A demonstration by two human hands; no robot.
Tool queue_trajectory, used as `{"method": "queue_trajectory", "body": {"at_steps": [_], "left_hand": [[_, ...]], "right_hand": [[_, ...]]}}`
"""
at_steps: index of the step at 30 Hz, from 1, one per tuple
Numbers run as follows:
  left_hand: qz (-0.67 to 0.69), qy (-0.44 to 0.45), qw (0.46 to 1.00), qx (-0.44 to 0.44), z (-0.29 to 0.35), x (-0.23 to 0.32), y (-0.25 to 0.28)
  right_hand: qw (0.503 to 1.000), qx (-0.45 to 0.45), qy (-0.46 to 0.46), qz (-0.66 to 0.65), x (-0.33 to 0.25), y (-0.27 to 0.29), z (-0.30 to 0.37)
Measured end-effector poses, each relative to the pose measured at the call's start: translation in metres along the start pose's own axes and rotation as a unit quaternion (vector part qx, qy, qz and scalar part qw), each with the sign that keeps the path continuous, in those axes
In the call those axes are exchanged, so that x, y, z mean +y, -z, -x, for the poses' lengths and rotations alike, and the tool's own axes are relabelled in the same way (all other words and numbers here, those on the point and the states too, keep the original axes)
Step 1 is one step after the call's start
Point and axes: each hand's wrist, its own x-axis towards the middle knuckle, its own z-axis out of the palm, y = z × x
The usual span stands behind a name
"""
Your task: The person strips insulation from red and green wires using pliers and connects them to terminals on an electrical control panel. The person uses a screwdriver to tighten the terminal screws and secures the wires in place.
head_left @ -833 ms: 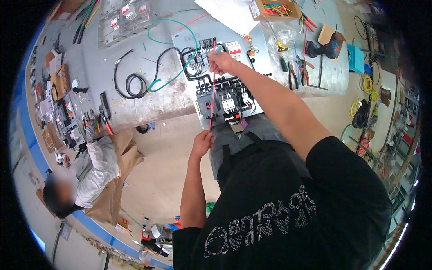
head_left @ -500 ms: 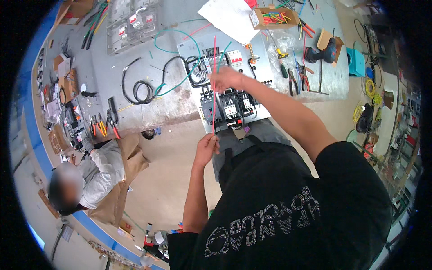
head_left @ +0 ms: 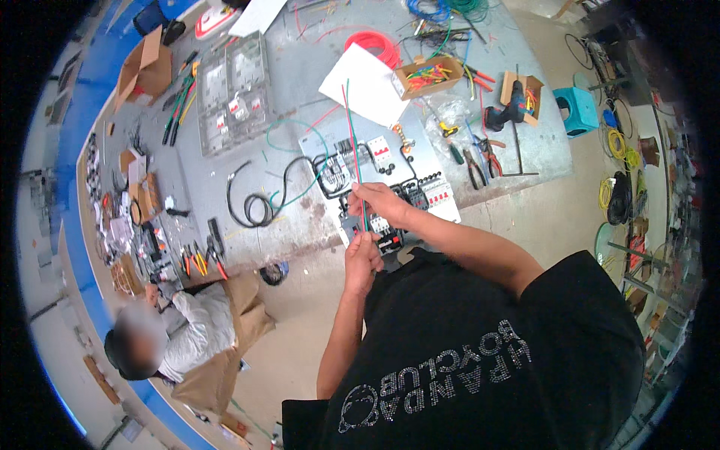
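Note:
My left hand (head_left: 362,259) is closed in a pinch around the lower end of a red wire and a green wire, low over the near edge of a grey mounting plate (head_left: 431,166). Just above it, my right hand (head_left: 381,202) closes its fingers round the same wires. The green wire (head_left: 353,129) and the red wire (head_left: 346,103) run side by side away from me, past the plate's far edge. Black electrical components and a white breaker with red switches (head_left: 380,152) are fixed on the plate. My hands hide part of the components beneath.
White paper (head_left: 364,86) and a box of coloured pieces (head_left: 429,77) lie beyond the plate. Pliers (head_left: 491,156) and a drill (head_left: 508,109) are at the right. Black cable (head_left: 259,210) and a clear-lidded case (head_left: 234,90) are left. A co-worker (head_left: 199,330) sits at the near left.
My right hand has come down the wires, close to my left hand. The red and green wires now lie closer together. The whole view has shifted.

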Motion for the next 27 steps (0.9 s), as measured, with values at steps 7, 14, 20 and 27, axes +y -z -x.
{"method": "queue_trajectory", "body": {"at_steps": [7, 14, 20, 27], "left_hand": [[0.000, -0.015, 0.999, -0.043, -0.009, 0.014, -0.041], [-0.113, -0.011, 0.993, -0.019, -0.016, 0.029, -0.063], [-0.215, -0.049, 0.974, -0.057, -0.016, 0.024, -0.064], [-0.306, -0.063, 0.948, -0.056, 0.004, 0.006, -0.056]], "right_hand": [[0.951, 0.045, -0.026, -0.306, -0.018, 0.000, 0.006], [0.935, 0.055, -0.034, -0.350, -0.040, 0.023, 0.009], [0.914, 0.036, -0.048, -0.402, -0.058, 0.065, 0.005], [0.903, 0.072, -0.042, -0.422, -0.070, 0.121, 0.008]]}}
